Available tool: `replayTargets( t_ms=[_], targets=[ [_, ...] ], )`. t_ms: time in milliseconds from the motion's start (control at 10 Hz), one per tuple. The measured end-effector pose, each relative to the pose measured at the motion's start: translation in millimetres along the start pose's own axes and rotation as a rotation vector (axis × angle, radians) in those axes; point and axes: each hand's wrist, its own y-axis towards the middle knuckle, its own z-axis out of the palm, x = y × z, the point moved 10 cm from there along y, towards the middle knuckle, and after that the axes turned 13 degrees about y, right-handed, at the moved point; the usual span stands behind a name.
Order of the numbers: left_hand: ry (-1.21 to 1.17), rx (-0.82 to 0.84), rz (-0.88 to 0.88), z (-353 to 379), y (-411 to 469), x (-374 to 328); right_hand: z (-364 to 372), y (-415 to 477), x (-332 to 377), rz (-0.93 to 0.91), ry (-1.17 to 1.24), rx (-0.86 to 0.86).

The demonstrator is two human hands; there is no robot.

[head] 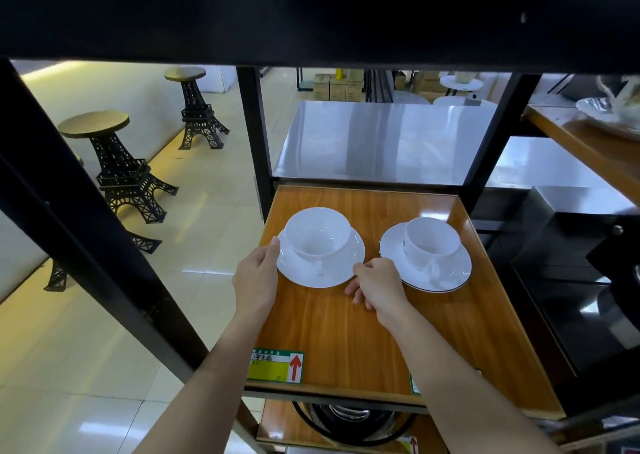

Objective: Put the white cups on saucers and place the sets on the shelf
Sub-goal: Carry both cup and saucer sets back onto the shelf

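Two white cup-and-saucer sets stand side by side on the wooden shelf [346, 332]. The left cup [317, 233] sits on a plain white saucer [304, 273], handle toward me. The right cup [433, 240] sits on a dark-rimmed saucer [450, 277]. My left hand [256, 277] touches the left edge of the left saucer with its thumb on the rim. My right hand [377, 285] pinches that saucer's right edge, between the two sets.
Black shelf posts [254, 134] frame the board and a dark upper shelf [311, 13] hangs overhead. A steel table [381, 141] lies behind. Tower-shaped stools [117, 166] stand on the tiled floor at left. Black appliances [571, 263] sit at right.
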Motion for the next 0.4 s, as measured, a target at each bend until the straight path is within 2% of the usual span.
replayTargets(
  t_ms=[300, 400],
  targets=[
    [0.094, 0.026, 0.074, 1, -2, -6, -5, -5, 4, -0.033, 0.064, 0.023],
    [0.186, -0.044, 0.098, -11, -14, -14, -19, -18, 9, -0.103, -0.006, -0.024]
  ],
)
